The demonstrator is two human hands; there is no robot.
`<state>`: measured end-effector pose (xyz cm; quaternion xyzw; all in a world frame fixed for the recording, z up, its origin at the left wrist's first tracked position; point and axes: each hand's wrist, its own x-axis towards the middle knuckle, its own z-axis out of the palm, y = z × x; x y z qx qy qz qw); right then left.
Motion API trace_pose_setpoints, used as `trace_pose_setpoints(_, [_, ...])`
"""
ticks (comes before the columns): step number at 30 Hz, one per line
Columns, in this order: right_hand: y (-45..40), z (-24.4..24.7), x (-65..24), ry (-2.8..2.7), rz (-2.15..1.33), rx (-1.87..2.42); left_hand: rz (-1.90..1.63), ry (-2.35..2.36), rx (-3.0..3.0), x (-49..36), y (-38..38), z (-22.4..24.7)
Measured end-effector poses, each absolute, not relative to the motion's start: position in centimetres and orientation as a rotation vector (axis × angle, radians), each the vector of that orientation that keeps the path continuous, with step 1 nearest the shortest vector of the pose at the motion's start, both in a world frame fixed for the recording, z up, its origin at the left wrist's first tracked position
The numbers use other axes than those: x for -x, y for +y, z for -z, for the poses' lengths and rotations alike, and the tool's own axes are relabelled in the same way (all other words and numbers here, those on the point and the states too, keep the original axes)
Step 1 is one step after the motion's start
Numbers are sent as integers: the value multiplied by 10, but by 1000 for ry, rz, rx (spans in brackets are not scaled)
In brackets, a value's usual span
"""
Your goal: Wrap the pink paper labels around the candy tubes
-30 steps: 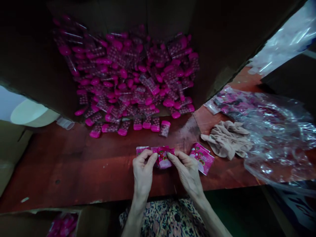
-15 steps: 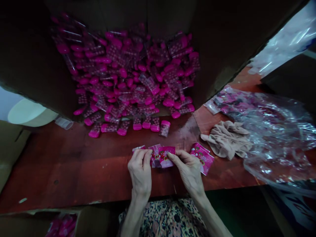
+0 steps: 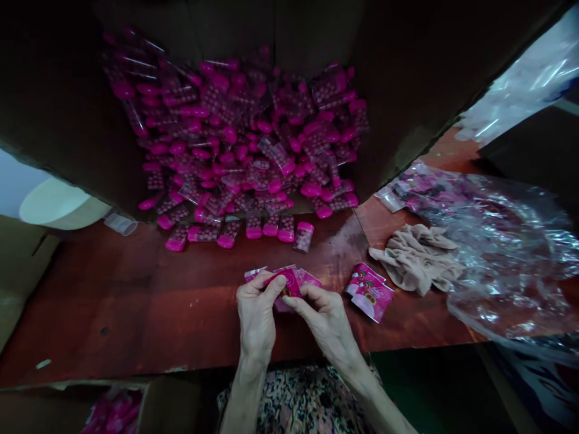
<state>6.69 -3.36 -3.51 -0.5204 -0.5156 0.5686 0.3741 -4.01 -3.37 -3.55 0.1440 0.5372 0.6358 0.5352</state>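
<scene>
My left hand point(image 3: 256, 313) and my right hand point(image 3: 322, 319) pinch a small pink printed packet point(image 3: 286, 283) between their fingertips, just above the table. Other pink packets point(image 3: 260, 273) lie partly hidden under my fingers. To the right of my right hand rests a small stack of pink packets point(image 3: 371, 294). Farther ahead, a large heap of transparent tubes with magenta caps point(image 3: 235, 144) fills an opened cardboard box, with a loose row of them point(image 3: 253, 229) along its front.
The hands work on a worn red-brown wooden table point(image 3: 136, 289). To the right lie a crumpled beige cloth point(image 3: 418, 259) and a transparent plastic bag point(image 3: 502, 253). A cream bowl point(image 3: 58, 205) sits at far left; a cardboard box point(image 3: 117, 410) with pink items sits below the table edge.
My hands have come closer together and shifted slightly left. The pinched packet is now lifted and tilted between them. The stack at right and the tube heap stay in place.
</scene>
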Motion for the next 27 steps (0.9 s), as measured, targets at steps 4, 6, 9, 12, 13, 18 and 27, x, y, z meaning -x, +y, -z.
trace_pose_setpoints(4, [-35, 34, -63, -1486, -1331, 1300, -1507, 1216, -210, 43, -35, 35])
trace_pose_setpoints(6, [-32, 30, -63, -1615, -1300, 1241, -1492, 1182, -156, 45, -36, 35])
trace_pose_setpoints(9, [-25, 25, -64, -1741, -1299, 1171, -1481, 1142, -107, 51, -36, 35])
trace_pose_setpoints(12, [-19, 22, -60, -1695, -1251, 1193, -1509, 1114, -93, 58, -36, 33])
trace_pose_setpoints(13, [-18, 22, -58, -1659, -1239, 1211, -1526, 1112, -91, 60, -36, 32])
trace_pose_setpoints(18, [-14, 22, -47, -1533, -1461, 1234, -1606, 1149, -59, 62, -34, 29])
trace_pose_setpoints(27, [32, 36, -51, -1757, -419, 1767, -1725, 1134, 169, 72, -23, 19])
